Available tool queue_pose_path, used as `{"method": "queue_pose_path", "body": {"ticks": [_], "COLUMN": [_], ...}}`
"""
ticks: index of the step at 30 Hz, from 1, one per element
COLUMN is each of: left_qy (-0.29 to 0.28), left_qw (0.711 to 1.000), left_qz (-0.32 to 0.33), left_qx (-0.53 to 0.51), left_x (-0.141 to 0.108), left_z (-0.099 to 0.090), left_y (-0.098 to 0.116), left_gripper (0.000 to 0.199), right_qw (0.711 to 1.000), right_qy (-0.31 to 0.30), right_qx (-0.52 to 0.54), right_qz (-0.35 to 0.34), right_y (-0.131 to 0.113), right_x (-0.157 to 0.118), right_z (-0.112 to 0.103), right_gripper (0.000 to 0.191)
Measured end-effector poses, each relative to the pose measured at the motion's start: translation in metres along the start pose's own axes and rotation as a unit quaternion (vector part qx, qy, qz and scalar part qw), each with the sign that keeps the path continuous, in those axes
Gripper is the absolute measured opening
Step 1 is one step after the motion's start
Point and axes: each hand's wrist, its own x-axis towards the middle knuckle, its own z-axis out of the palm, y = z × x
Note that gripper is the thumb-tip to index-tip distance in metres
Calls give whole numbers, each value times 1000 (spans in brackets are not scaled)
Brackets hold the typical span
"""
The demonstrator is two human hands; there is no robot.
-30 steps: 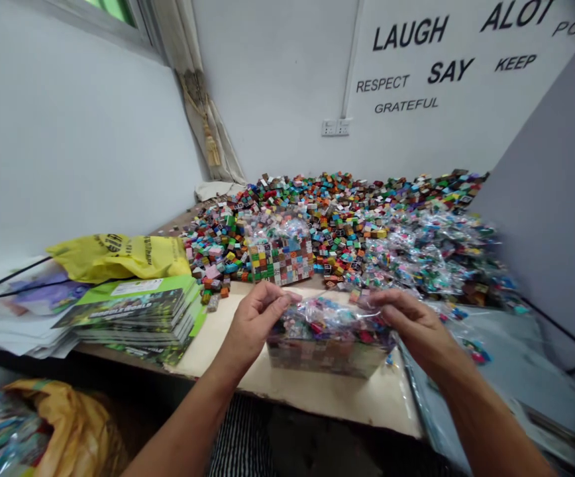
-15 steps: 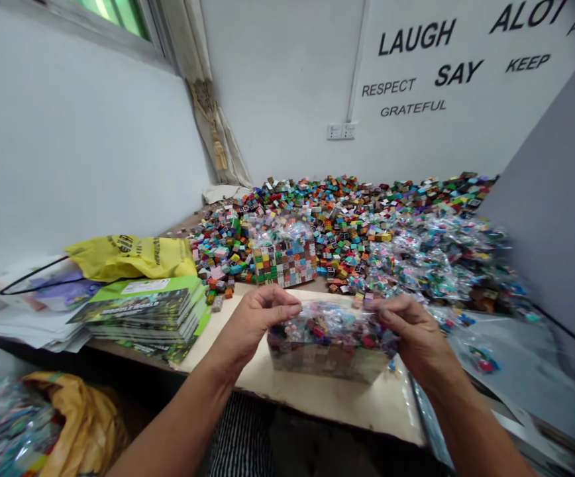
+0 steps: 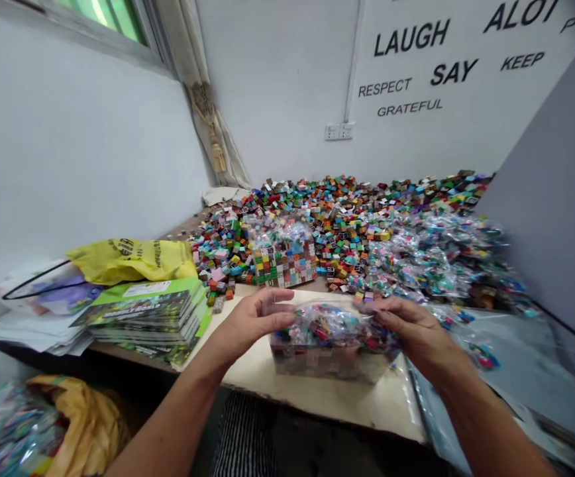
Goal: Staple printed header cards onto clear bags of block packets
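In front of me on the pale board stands a box-shaped stack of coloured cubes [image 3: 327, 358], blurred, with small colourful parts in clear plastic [image 3: 334, 324] on top. A clear plastic bag seems to surround it. At its upper left is my left hand [image 3: 262, 318], thumb and index finger apart by the bag's edge. My right hand [image 3: 401, 324] pinches the clear plastic bag [image 3: 362, 307] at the upper right corner. Behind them sits a similar stack of cubes [image 3: 285, 264] topped with bagged parts.
Loose coloured cubes [image 3: 337, 199] are heaped at the back. Clear bags of parts [image 3: 426, 252] lie to the right. Left of the board [image 3: 248, 381] are stacked booklets [image 3: 143, 318] and a yellow bag [image 3: 133, 260]. An orange sack [image 3: 89, 424] stands lower left.
My left thumb and index finger have come apart and moved slightly left of the bag's edge. My right hand stays at the upper right corner. The view has shifted slightly.
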Motion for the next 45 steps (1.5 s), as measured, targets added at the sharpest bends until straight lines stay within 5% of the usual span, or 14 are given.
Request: {"method": "queue_pose_path", "body": {"ticks": [4,8,12,19,28,35,45], "left_qy": [26,118,209,70,187,135,164], "left_qw": [999,980,965,981,964,967,979], "left_qz": [31,34,66,49,87,69,115], "left_qx": [-23,-160,-142,-173,-168,-204,-29], "left_x": [-5,-7,-8,-11,-8,-11,-24], "left_z": [-5,1,3,-12,-3,-11,-9], "left_y": [-6,-16,-22,-24,-39,-39,-40], "left_gripper": [30,22,19,36,18,26,17], "right_qw": [998,995,994,993,991,991,991], "right_qy": [30,68,80,86,111,98,89], "right_qx": [49,73,71,58,62,80,82], "right_qz": [6,4,9,49,34,53,58], "right_y": [7,9,11,15,18,22,23], "right_x": [-2,-4,-6,-5,-7,-5,-5], "right_z": [4,6,5,0,0,0,-3], "right_gripper": [32,36,39,44,47,49,42]}}
